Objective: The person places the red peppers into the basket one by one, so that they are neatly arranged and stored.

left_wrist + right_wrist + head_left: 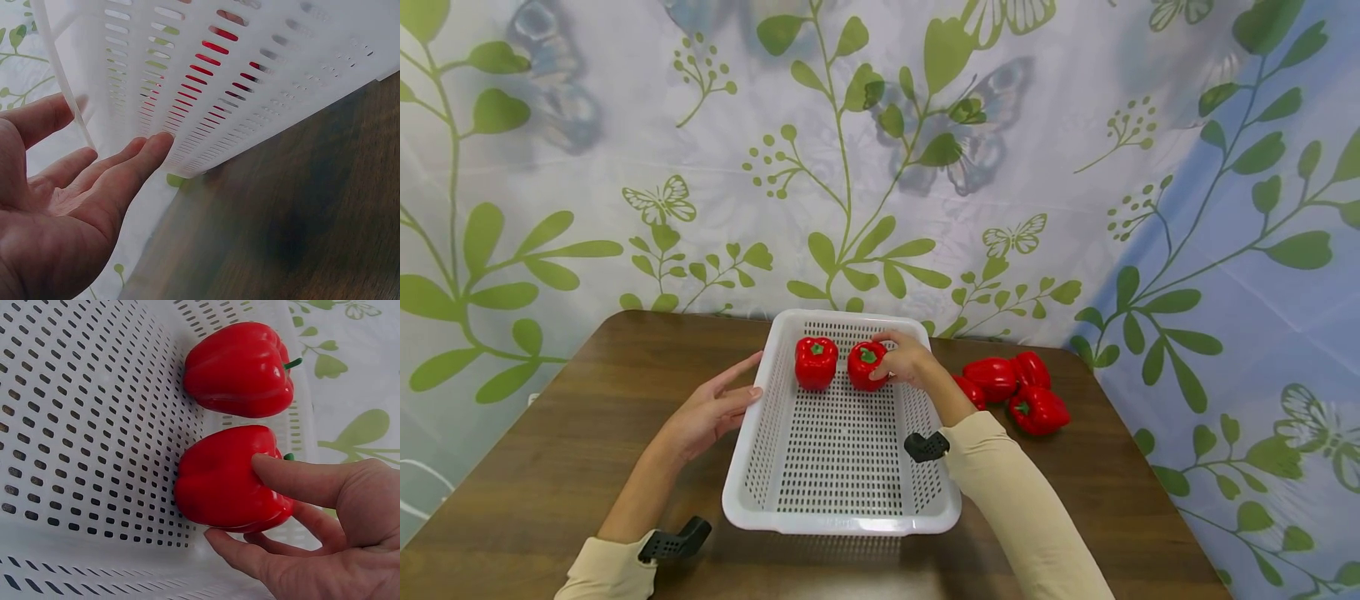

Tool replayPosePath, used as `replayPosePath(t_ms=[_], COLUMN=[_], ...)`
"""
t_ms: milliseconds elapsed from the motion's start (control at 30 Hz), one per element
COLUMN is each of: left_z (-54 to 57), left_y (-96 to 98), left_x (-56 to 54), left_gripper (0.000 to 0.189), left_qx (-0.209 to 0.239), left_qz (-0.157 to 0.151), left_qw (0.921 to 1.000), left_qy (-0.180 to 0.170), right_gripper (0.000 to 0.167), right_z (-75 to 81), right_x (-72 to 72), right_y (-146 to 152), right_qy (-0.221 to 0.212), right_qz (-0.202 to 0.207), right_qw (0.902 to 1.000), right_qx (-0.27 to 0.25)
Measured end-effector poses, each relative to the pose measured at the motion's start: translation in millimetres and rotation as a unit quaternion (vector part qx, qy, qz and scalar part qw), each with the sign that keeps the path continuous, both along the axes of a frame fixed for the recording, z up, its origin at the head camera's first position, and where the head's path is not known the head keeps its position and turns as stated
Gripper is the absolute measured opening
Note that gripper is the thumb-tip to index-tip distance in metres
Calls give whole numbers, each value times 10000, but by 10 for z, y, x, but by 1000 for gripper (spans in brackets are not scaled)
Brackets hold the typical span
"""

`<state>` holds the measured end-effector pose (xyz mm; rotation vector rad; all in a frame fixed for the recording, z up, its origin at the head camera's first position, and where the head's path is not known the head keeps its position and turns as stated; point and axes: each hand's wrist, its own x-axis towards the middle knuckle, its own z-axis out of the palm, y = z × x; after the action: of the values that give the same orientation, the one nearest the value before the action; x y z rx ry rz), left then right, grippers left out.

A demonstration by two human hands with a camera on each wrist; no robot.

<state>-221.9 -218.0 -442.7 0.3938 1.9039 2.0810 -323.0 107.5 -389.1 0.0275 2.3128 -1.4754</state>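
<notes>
In the head view, the right hand (910,362) grasps a red pepper (860,364) in the basket's (842,524) far end, right of a second pepper (816,364); other peppers (1037,411) lie farther right on the table (625,392). In the left wrist view, the left hand (75,206), fingers straightened, meets the basket's left side; in the right, the thumb (300,479) presses the grasped pepper.

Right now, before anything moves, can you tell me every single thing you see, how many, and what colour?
Basket: one, white, on the table
Inside peppers: two, red with green stems, near the basket's far end
Outside peppers: at least four, red, right of the basket, one partly hidden
Table: one, brown, under the basket
Backdrop: pale with green leaves, behind the table
Wrist gadgets: two, black, one per wrist
Sleeves: two, cream, on the forearms
Left hand: one, at the basket's left side
Right hand: one, gripping an inside pepper
</notes>
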Motion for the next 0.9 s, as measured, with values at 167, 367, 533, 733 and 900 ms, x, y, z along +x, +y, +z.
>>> replayPosePath(t_ms=[167, 367, 533, 733, 900], left_z=[-4, -9, -15, -13, 4], left_y=[-1, -4, -6, 0, 9], left_x=[4, 4, 2, 3, 15], left_gripper=[68, 68, 68, 68, 68], left_qx=[8, 6, 10, 74, 63], left_qz=[-7, 6, 0, -30, -41], left_qw=[10000, 10000, 10000, 10000, 10000], left_qy=[16, 29, 22, 15, -13], right_gripper=[73, 70, 70, 76, 76], right_z=[13, 28, 39, 54, 101], right_x=[3, 9, 15, 16, 19], right_y=[0, 0, 4, 17, 32], right_qy=[21, 100, 59, 43, 313], right_qz=[-7, 25, -7, 42, 199], right_qw=[10000, 9998, 9998, 9999, 9984], right_qx=[9, 172, 202, 149, 437])
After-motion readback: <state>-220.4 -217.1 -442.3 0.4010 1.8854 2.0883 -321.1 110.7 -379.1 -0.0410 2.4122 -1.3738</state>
